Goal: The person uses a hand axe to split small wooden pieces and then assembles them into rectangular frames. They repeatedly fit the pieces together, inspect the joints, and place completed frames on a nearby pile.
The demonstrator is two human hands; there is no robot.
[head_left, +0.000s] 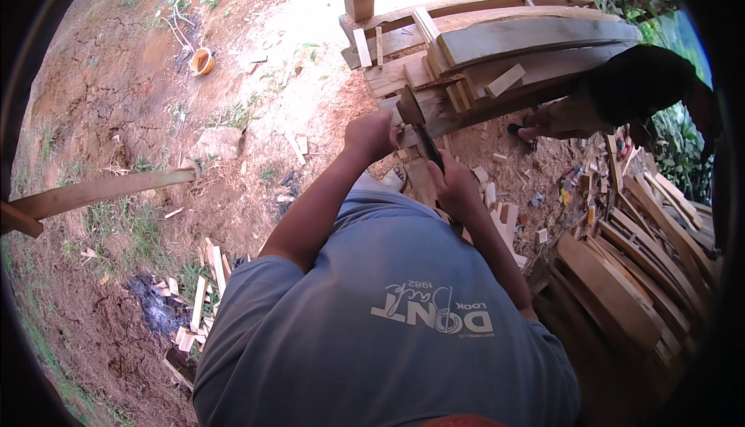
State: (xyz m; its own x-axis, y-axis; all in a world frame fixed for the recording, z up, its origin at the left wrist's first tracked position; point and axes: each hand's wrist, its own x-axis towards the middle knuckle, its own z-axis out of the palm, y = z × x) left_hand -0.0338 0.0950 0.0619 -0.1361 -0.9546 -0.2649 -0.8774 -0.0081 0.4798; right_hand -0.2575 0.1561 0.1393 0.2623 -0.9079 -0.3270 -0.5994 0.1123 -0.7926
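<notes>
My right hand (456,186) is wrapped round the dark handle of a hatchet-like chopping tool (411,107). Its broad metal blade points up and away from me, close to the edge of the wooden planks (392,76). Just left of the blade, my left hand (372,134) is closed; whatever its fingers hold is hidden. Small wood blocks (504,80) and strips lie on the planks beyond my hands.
A curved beam (535,39) lies across the stacked timber. At the right stands another person (628,86). Piled boards (613,287) fill the lower right. Wood scraps (200,303) litter the dirt, with an orange container (202,61) farther off. A wooden rail (109,189) juts in from the left.
</notes>
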